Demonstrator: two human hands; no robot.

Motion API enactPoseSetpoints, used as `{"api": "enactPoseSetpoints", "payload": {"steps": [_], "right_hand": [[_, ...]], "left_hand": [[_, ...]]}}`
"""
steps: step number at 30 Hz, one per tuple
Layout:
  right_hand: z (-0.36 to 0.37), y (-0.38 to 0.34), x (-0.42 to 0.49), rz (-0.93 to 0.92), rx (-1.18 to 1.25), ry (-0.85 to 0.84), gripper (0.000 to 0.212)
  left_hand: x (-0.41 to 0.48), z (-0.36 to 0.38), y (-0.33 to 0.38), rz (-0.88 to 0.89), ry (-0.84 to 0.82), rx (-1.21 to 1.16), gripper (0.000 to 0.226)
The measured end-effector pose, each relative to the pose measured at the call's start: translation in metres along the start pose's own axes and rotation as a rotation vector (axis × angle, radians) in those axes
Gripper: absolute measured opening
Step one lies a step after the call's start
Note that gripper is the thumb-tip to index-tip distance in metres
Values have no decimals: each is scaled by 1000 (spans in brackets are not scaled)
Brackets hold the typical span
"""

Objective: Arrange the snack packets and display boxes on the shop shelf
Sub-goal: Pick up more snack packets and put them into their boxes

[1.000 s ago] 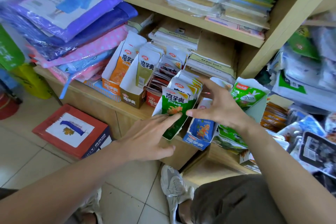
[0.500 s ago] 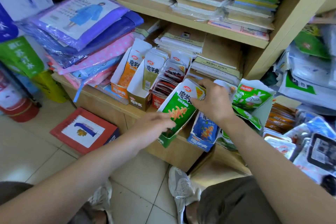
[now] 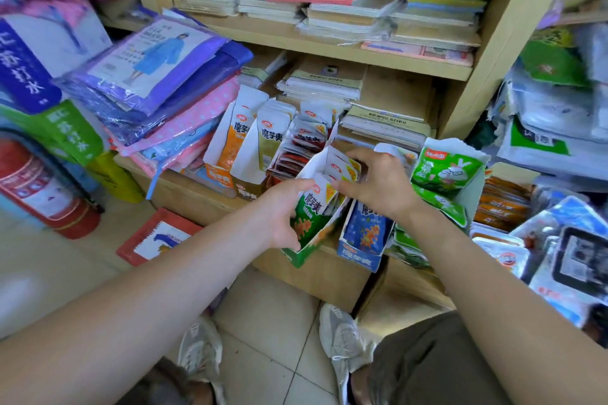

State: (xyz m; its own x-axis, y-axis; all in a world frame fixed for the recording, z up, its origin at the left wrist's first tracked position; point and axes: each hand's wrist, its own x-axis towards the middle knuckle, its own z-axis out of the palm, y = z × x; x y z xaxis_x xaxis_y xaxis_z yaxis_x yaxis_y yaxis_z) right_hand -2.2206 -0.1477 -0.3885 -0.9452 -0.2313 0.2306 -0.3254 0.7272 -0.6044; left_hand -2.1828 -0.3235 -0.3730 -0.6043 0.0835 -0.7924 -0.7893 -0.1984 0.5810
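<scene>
The green display box stands tilted at the front edge of the lower shelf, with its bottom corner out over the edge. The left hand grips it on the left side: the fingers are curled round the wall and the thumb is up near the top of the front packet. Inside the box is a row of snack packets, white on top and green below, standing close together. The right hand lies over this row with bent fingers and the thumb against the front. It holds the packets from above, but how many cannot be told.

Just beside it on the right is a blue display box with blue packets in it. Further right, an open white carton holds green rabbit packets. On the left stand more boxes in a row: an orange box with orange packets, a brown box with olive packets, then small red packets whose box is mostly hidden.
</scene>
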Motion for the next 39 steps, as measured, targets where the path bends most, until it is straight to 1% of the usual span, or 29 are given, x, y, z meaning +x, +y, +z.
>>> {"api": "enactPoseSetpoints", "payload": {"steps": [3, 5, 7, 8, 10, 12, 15, 17, 19, 21, 23, 24, 26, 28, 31, 34, 37, 39], "right_hand": [[-4, 3, -1, 19, 27, -62, 51], [-7, 4, -2, 26, 48, -89, 44], [-10, 4, -3, 43, 67, -110, 37], [-10, 3, -4, 59, 72, -112, 38], [-7, -1, -4, 81, 63, -93, 47], [-1, -2, -3, 95, 46, -75, 54], [2, -4, -2, 95, 42, -72, 53], [-1, -2, -3, 81, 83, -78, 48], [-4, 1, -6, 71, 129, -96, 41], [-7, 4, -9, 64, 169, -106, 45], [-8, 5, -11, 51, 190, -113, 45], [-8, 5, -11, 44, 195, -119, 43], [-9, 4, -11, 30, 198, -123, 32], [-9, 3, -10, 30, 196, -125, 27], [-7, 3, -9, 29, 168, -118, 40], [-7, 4, -8, 10, 155, -131, 45], [-5, 5, -6, -4, 122, -140, 47], [-3, 7, -5, -9, 85, -112, 43]], "left_hand": [[-1, -1, -2, 19, 15, -26, 78], [4, -4, -4, 21, -3, -41, 81], [8, -7, -7, 42, -15, -53, 76], [12, -9, -8, 55, -27, -66, 70], [17, -12, -12, 94, -44, -83, 62], [21, -16, -17, 127, -77, -109, 63], [22, -21, -19, 120, -105, -178, 60], [18, -19, -19, 120, -66, -171, 51], [16, -14, -17, 125, -52, -155, 36], [16, -9, -14, 111, -70, -92, 16], [20, -9, -13, 101, -77, -96, 13], [21, -9, -12, 109, -93, -118, 17], [25, -8, -12, 148, -106, -168, 32], [31, -4, -13, 201, -97, -205, 36], [35, 4, -15, 245, -87, -221, 35], [39, 9, -15, 256, -48, -170, 40], [38, 11, -12, 243, -17, -166, 50], [38, 12, -10, 243, -15, -168, 55]]}}
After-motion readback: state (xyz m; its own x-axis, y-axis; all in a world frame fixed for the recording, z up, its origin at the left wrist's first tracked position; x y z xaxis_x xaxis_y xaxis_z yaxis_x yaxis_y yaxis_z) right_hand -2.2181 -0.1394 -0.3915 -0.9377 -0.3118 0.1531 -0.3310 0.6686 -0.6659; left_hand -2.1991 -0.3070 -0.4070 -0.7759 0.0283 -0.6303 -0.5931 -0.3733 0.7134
